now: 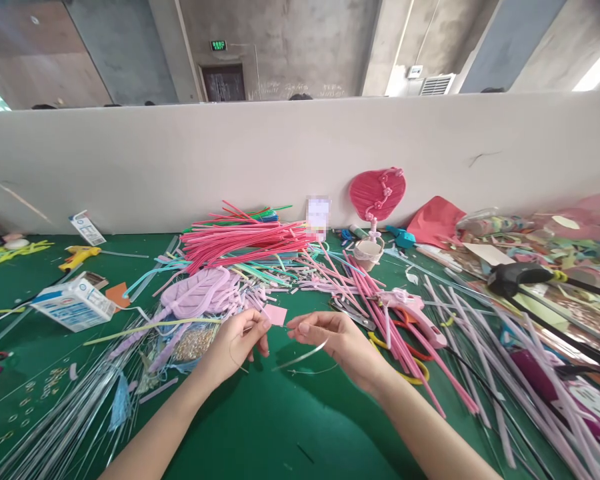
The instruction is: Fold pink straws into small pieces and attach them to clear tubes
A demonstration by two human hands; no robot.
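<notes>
My left hand (243, 339) is over the middle of the green table, thumb and fingers pinched together. A thin wire curves out below that hand, too fine to follow to its end. Facing it a short gap away is my right hand (333, 337), its fingertips drawn together. A curved silvery wire (303, 360) reaches from beneath the right fingers toward the left. Whatever sits between the fingertips is too small to make out. Just beyond the hands lies a pink paper square (276, 314). Lilac fuzzy stems shaped as a leaf (197, 293) lie behind my left hand.
Red and pink fuzzy stems (245, 243) are heaped at the back. Scissors (353, 312) and a pink glue gun (413, 313) are on the right. A yellow glue gun (80, 255), a white-and-blue box (75, 301) and loose wires (75, 413) occupy the left.
</notes>
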